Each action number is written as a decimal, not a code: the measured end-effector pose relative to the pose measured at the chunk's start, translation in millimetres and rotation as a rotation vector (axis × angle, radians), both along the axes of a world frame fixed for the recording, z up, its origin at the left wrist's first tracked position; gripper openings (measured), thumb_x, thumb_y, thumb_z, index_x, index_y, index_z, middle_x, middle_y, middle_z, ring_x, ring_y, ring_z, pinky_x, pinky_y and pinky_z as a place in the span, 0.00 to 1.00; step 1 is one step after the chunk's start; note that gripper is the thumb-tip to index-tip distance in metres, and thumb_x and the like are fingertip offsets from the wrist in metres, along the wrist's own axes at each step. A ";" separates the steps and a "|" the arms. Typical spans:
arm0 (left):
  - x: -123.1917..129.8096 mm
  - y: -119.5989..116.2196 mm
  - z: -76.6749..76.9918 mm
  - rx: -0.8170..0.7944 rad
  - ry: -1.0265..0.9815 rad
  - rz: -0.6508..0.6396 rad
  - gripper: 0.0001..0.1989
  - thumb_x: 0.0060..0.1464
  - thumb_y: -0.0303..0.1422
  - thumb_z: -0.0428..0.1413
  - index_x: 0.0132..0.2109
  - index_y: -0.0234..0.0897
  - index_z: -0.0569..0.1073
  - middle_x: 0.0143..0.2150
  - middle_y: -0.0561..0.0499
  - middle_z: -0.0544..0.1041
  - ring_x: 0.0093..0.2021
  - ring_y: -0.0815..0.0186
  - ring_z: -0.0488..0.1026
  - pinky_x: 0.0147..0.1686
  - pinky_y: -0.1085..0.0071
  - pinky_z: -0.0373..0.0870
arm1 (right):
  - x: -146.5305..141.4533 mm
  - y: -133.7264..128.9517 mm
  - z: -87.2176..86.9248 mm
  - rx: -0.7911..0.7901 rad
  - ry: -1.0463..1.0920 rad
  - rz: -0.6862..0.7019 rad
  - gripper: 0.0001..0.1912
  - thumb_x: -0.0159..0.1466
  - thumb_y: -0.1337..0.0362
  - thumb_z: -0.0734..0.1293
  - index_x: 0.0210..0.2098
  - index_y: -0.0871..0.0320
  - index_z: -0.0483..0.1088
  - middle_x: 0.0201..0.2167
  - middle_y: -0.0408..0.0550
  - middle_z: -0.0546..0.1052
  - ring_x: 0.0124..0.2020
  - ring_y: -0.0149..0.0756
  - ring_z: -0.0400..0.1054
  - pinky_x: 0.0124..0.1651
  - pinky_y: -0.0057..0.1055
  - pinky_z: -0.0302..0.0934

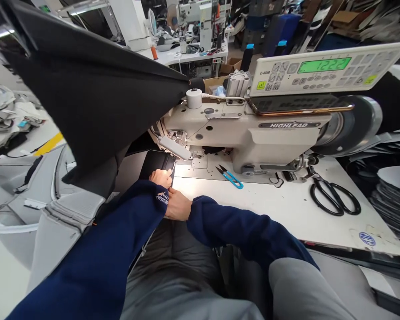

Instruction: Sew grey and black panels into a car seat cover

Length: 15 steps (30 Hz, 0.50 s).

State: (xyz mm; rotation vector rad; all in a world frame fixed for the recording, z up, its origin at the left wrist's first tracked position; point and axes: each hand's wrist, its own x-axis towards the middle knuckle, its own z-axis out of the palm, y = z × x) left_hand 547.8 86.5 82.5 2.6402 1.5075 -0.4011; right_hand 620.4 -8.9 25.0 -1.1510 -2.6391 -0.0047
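Far left: pile of grey-white cut parts (pixel 2 106), yellow strip (pixel 50 144) just right of it. Nearer, light grey padded panels (pixel 62 220) stacked beside the left arm. Big black sheet (pixel 96 89) slopes from upper left down to the machine head, covering a good part of the view.

Center-left: black piece (pixel 150 163) lies flat at the left end of the desk (pixel 270 198), stitch line along its right side, right edge just beside the lit plate area. Left hand (pixel 162 177) on top of it, fingers bent. Can't tell if its grip is clamped or only pressing. Right hand (pixel 178 205) at the near right corner of the piece, touching the left cuff. Fingertips hidden, so can't tell its grip either. Both sleeves navy, left one with white print.

Lamp (pixel 175 148) sits over the needle area and hides part of it. Sewing machine (pixel 220 129) runs right from there, marked HIGHLEAD, white round cap (pixel 194 98) on top. Blue snips (pixel 231 177) on the desk in front of it, tips toward the needle end. Phone (pixel 300 106) lies on the arm under the control panel (pixel 330 69), green display reads 1222. Handwheel (pixel 353 126) at the right end. Black scissors (pixel 335 195) on the desk below it. Far right, stacked dark parts (pixel 391 200).
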 end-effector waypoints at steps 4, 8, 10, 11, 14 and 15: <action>-0.4 -0.5 -4.6 -0.008 -0.045 -0.009 0.21 0.56 0.34 0.50 0.54 0.43 0.76 0.45 0.41 0.80 0.44 0.51 0.76 0.39 0.64 0.70 | -1.0 -6.7 -3.4 -0.004 0.029 -0.066 0.09 0.66 0.66 0.62 0.33 0.58 0.74 0.39 0.54 0.77 0.47 0.48 0.64 0.50 0.51 0.52; -3.1 6.6 -5.6 -0.022 -0.099 -0.011 0.19 0.55 0.33 0.51 0.52 0.43 0.78 0.43 0.42 0.80 0.44 0.52 0.77 0.41 0.64 0.70 | 0.9 -5.9 0.8 -0.061 0.024 -0.117 0.10 0.67 0.68 0.60 0.36 0.59 0.73 0.46 0.58 0.76 0.50 0.50 0.62 0.51 0.59 0.52; -4.5 13.9 -4.0 -0.046 -0.134 -0.021 0.19 0.54 0.33 0.52 0.50 0.42 0.79 0.43 0.43 0.81 0.44 0.54 0.77 0.42 0.66 0.70 | 5.9 4.2 2.7 -0.089 0.043 -0.094 0.09 0.66 0.66 0.61 0.39 0.60 0.73 0.47 0.59 0.75 0.51 0.52 0.62 0.51 0.61 0.52; -5.1 18.5 -2.6 -0.060 -0.153 -0.028 0.18 0.53 0.33 0.53 0.49 0.41 0.80 0.42 0.44 0.81 0.45 0.55 0.77 0.42 0.68 0.70 | 9.6 12.0 3.4 -0.102 0.056 -0.078 0.09 0.65 0.66 0.62 0.41 0.61 0.73 0.46 0.59 0.75 0.51 0.52 0.62 0.52 0.60 0.52; -6.1 32.5 3.8 -0.094 -0.211 -0.056 0.17 0.49 0.31 0.55 0.46 0.40 0.81 0.41 0.46 0.82 0.46 0.59 0.77 0.42 0.71 0.69 | 23.7 40.0 4.8 -0.108 0.088 -0.026 0.09 0.62 0.69 0.63 0.40 0.63 0.73 0.43 0.57 0.76 0.51 0.49 0.64 0.56 0.52 0.54; -6.1 36.5 6.2 -0.100 -0.227 -0.063 0.17 0.47 0.30 0.56 0.45 0.40 0.82 0.40 0.47 0.82 0.46 0.59 0.77 0.42 0.72 0.69 | 28.4 48.6 5.2 -0.101 0.089 -0.010 0.08 0.62 0.70 0.62 0.39 0.63 0.73 0.44 0.56 0.76 0.50 0.46 0.65 0.57 0.48 0.54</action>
